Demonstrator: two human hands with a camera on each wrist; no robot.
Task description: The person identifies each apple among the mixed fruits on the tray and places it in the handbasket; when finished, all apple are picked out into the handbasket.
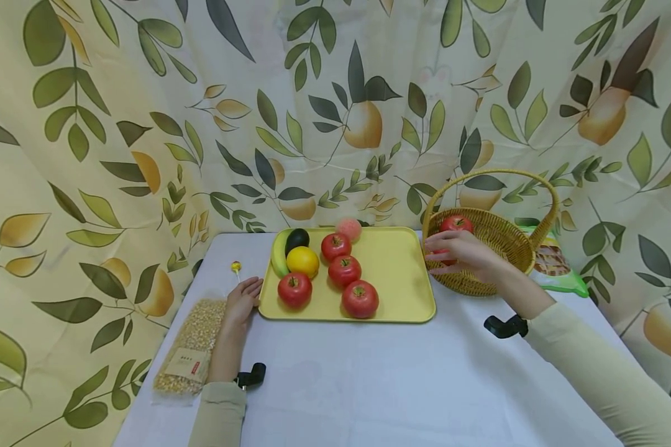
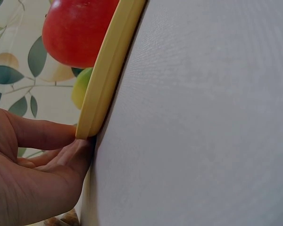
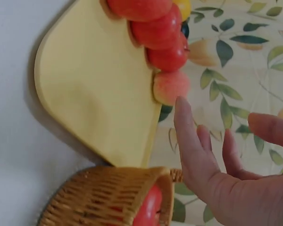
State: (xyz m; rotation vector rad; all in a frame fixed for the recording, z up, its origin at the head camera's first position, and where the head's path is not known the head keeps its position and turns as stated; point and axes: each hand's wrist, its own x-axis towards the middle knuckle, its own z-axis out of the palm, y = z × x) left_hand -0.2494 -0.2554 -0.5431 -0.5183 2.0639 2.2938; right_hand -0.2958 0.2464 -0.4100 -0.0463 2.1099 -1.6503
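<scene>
Tray: flat, smooth, yellow, round corners; shiny red fruits on top.
Left hand: pinches the tray's left edge.
Basket: woven, hoop handle, just right of the tray; red fruit inside, maybe two.
Right hand: fingers spread wide, holding nothing, near the basket.

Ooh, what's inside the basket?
The basket holds a round red fruit, and a patch of red shows below it. The right hand partly covers that patch, so its whole shape and anything else behind the hand can't be seen.
</scene>
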